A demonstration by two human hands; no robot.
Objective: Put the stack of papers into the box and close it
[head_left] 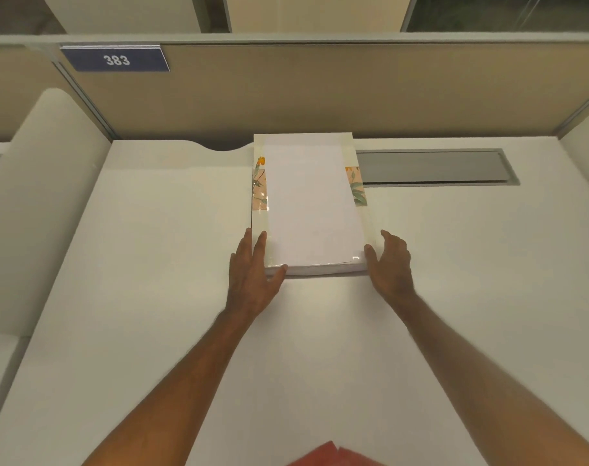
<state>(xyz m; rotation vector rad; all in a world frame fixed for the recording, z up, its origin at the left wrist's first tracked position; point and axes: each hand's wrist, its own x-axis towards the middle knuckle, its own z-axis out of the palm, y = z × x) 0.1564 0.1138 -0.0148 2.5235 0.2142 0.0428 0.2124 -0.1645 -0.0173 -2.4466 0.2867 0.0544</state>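
A flat cream box (362, 169) with a flower print on its sides lies on the white desk at the middle. A stack of white papers (311, 203) rests on top of it, slightly skewed. My left hand (254, 274) touches the box's near left corner, fingers spread along its side and thumb at the front edge. My right hand (392, 264) is at the near right corner, fingers apart, close to or just touching the box. Whether the box is open or closed under the papers cannot be told.
The white desk (152, 297) extends all around. A grey cable slot (434, 167) lies in the desk right of the box. Beige partition walls stand behind and at both sides, with a blue sign reading 383 (115, 59). Something red (330, 457) shows at the bottom edge.
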